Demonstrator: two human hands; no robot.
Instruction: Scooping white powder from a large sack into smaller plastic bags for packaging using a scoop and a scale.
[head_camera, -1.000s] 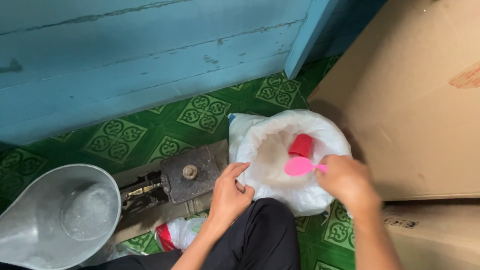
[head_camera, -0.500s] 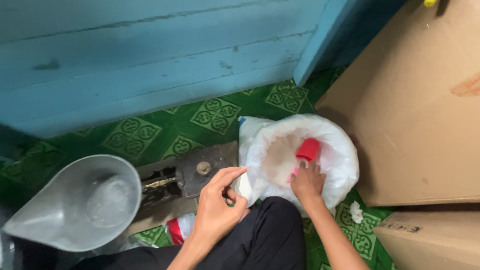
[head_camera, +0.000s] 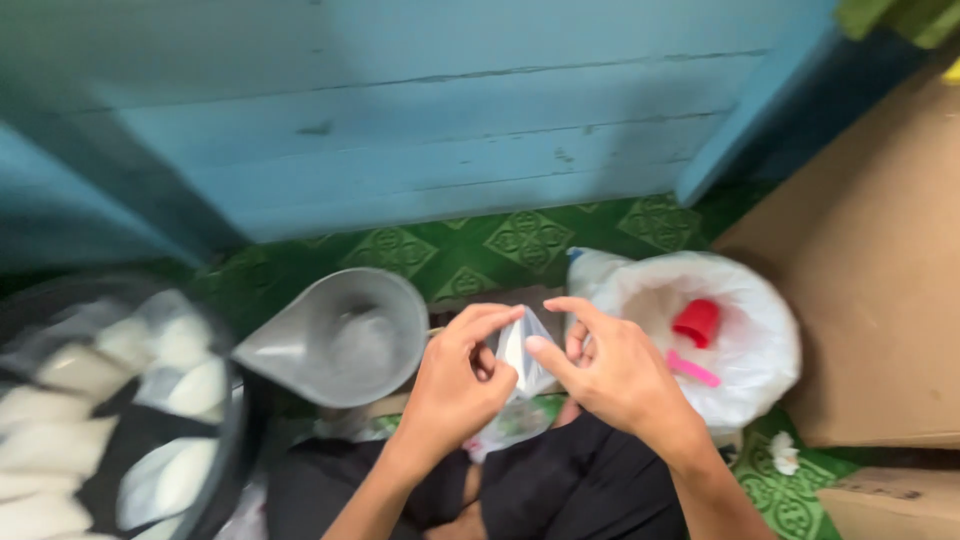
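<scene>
A small clear plastic bag (head_camera: 523, 358) is pinched between my left hand (head_camera: 460, 380) and my right hand (head_camera: 610, 370), both held over my lap. The fingers of both hands grip its upper edge. To the right stands a large white sack (head_camera: 760, 345), open at the top, with a red cup (head_camera: 697, 322) and a pink spoon (head_camera: 693, 369) lying inside on white grain. Left of my hands sits a metal scoop pan (head_camera: 345, 335).
A dark basin (head_camera: 120, 410) with several filled white packets is at the lower left. A blue wooden wall (head_camera: 450, 120) runs across the back. Cardboard boxes (head_camera: 880, 260) stand at the right. Green patterned floor (head_camera: 520, 240) lies between. A crumpled tissue (head_camera: 785, 455) lies by the sack.
My right hand left the pink spoon in the sack and joined my left hand on a small clear bag. The view swung left, revealing the basin of packets.
</scene>
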